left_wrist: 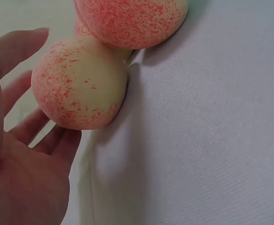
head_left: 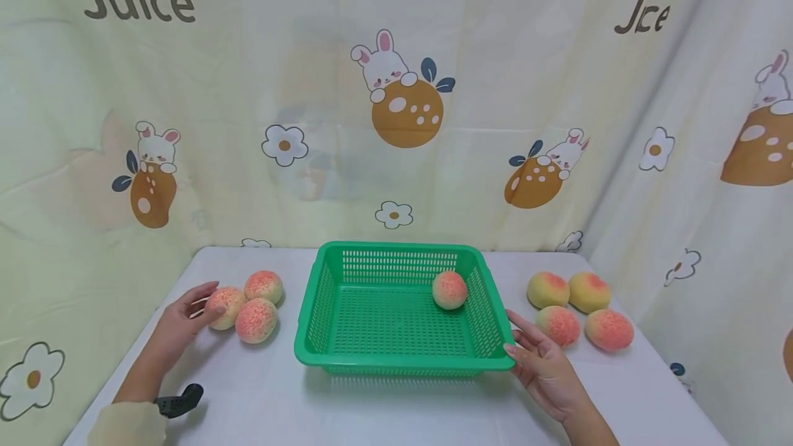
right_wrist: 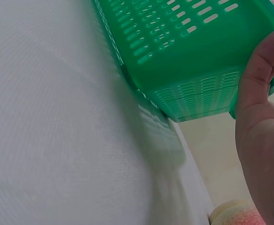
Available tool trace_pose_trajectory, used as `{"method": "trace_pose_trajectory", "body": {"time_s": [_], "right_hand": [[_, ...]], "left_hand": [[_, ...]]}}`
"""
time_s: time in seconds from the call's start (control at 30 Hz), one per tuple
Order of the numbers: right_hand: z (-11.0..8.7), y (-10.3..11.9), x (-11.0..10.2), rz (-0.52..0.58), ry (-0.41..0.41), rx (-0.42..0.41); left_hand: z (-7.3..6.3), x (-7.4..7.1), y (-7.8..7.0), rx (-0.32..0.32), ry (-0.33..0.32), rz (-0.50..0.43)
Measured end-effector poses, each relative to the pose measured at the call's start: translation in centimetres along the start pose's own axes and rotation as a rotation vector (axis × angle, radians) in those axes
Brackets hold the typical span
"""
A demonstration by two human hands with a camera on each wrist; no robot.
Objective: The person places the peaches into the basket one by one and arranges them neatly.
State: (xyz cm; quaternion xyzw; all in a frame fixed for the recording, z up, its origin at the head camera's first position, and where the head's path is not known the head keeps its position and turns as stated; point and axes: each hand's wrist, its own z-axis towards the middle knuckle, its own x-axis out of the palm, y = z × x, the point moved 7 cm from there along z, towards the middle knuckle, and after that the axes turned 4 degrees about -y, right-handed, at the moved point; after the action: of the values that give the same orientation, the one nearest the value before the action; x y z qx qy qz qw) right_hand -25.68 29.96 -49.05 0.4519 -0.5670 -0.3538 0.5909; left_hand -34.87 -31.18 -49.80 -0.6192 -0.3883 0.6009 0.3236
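On the left of the table, my left hand (head_left: 180, 322) spreads its thumb and fingers around the nearest peach (head_left: 228, 300). The left wrist view shows the fingers behind this pale, red-speckled peach (left_wrist: 80, 84), with the thumb raised apart from it. Two more peaches, one behind (head_left: 264, 285) and one in front (head_left: 257, 321), lie close against it. My right hand (head_left: 545, 367) grips the front right corner of a green plastic basket (head_left: 396, 362), thumb on the rim in the right wrist view. Inside the basket, one peach (head_left: 449, 290) sits toward the back right.
Several peaches stand grouped right of the basket, two yellowish ones (head_left: 548, 290) behind and two redder ones (head_left: 610, 330) in front. A white cloth covers the table (head_left: 260, 398). Printed curtains (head_left: 235, 102) hang behind and at the sides. A black strap (head_left: 180, 401) circles the left wrist.
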Motion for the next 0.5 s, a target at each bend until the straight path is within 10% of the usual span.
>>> {"method": "trace_pose_trajectory", "body": {"time_s": [0.5], "right_hand": [[-0.02,0.05,0.07,-0.002,0.001,0.007]], "left_hand": [[0.57,0.46,0.72,-0.019,0.068,0.047]]}}
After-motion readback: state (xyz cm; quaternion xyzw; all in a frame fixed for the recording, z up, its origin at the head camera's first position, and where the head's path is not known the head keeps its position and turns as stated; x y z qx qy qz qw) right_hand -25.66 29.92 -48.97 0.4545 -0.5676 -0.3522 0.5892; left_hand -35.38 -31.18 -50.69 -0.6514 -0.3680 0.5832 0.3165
